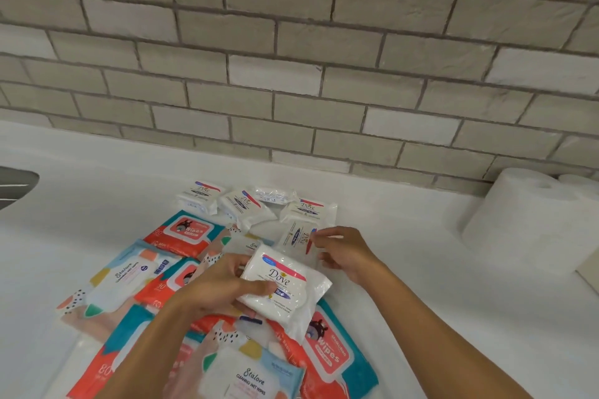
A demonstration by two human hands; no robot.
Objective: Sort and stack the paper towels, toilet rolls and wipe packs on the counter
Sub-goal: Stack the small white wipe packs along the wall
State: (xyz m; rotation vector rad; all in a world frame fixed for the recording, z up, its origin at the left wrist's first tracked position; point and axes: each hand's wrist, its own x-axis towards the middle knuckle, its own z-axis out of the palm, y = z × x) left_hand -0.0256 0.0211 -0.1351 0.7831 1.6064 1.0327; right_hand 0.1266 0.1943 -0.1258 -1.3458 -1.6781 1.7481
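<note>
A Dove pack [288,282] is hovering over the mixed pile [129,272], midway between the tabletop's [421,285] front and back edges, with the left hand's [210,285] fingers [256,288] curling round it. The right hand [346,253] is pinching a second pack [296,236] by its corner. The slick film is probably risking a slip there.

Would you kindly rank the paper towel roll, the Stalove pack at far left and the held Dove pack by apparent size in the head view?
1. paper towel roll and Stalove pack: look about alike, so unranked.
2. Dove pack, gripped by the left hand: smallest, though held nearer the camera.
</note>
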